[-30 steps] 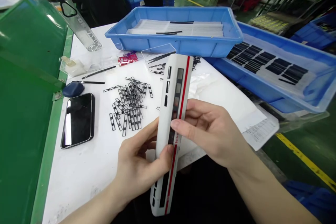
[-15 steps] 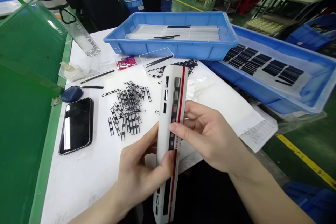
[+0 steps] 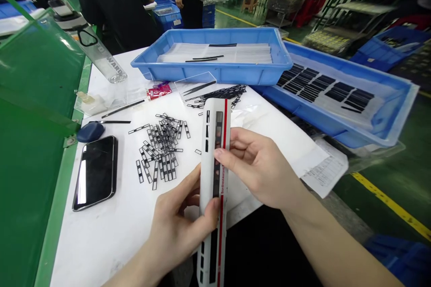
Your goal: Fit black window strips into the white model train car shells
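Your left hand [image 3: 183,217] is clasping the shell [image 3: 209,163], your right hand [image 3: 259,170] is pinching it, fingers closed, over a seemingly seated strip [image 3: 218,132], and many pieces [image 3: 164,139] are lying unfitted.

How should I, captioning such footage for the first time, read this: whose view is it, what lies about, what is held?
There is no machine here: a person works bare-handed, seen by a camera worn on their own head, looking forward and down. The left hand and right hand grip a long white plastic shell with a red stripe and dark window openings. On the white table lie a loose heap of small black-framed strips and a black rectangular phone. Farther off are a shallow blue plastic bin and, to its right, a second blue plastic bin holding rows of black strips.
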The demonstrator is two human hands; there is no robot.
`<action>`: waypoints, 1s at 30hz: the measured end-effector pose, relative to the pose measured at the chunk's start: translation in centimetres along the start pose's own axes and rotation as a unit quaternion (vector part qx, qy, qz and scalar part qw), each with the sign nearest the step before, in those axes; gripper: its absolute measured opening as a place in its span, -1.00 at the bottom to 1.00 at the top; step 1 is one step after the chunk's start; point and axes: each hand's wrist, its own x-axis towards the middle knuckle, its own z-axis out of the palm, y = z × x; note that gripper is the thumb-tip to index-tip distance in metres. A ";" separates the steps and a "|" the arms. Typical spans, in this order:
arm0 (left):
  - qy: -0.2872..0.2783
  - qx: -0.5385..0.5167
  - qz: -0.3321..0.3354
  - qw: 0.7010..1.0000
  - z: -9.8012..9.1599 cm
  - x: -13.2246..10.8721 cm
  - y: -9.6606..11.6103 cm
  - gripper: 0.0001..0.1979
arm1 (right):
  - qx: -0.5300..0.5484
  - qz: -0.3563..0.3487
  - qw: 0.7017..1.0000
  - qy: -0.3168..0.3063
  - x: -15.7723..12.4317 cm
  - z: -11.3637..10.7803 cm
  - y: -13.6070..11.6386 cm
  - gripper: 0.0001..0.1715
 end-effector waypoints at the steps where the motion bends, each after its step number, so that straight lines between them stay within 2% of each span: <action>1: -0.004 0.001 -0.005 1.000 0.0 0.0 0.1 -0.33 | 0.000 0.001 1.000 -0.001 0.0 0.0 0.0 -0.98; 7: -0.019 -0.038 -0.020 0.999 0.0 0.1 0.3 -0.44 | -0.026 0.003 0.999 0.023 -0.4 0.3 -0.1 -0.88; 11: -0.007 -0.136 -0.048 0.989 -0.1 0.4 0.5 -0.56 | 0.003 0.033 0.998 -0.044 -0.8 0.4 -0.3 -0.95; 13: 0.014 -0.171 -0.046 0.984 -0.1 0.5 0.6 -0.55 | 0.021 0.045 0.995 -0.082 -1.0 0.4 -0.4 -0.86; 17: 0.014 -0.210 -0.012 0.978 -0.1 0.6 0.7 -0.52 | 0.027 0.055 0.992 -0.113 -1.6 0.6 -0.3 -0.74; 22: 0.041 -0.216 -0.011 0.976 -0.4 0.5 0.7 -0.37 | -0.008 0.085 0.986 -0.145 -2.2 0.6 -0.5 -0.69; 25: 0.052 -0.218 -0.021 0.974 -0.3 0.4 0.8 -0.31 | -0.046 0.083 0.985 -0.142 -2.4 0.8 -0.5 -0.71; 27: 0.067 -0.208 -0.019 0.976 -0.2 0.4 0.9 -0.30 | -0.076 0.060 0.989 -0.113 -2.6 1.1 -0.3 -0.68; 30: 0.092 -0.204 -0.009 0.975 0.0 0.5 0.9 -0.34 | -0.178 -0.067 0.982 -0.012 -2.8 1.5 0.2 -0.51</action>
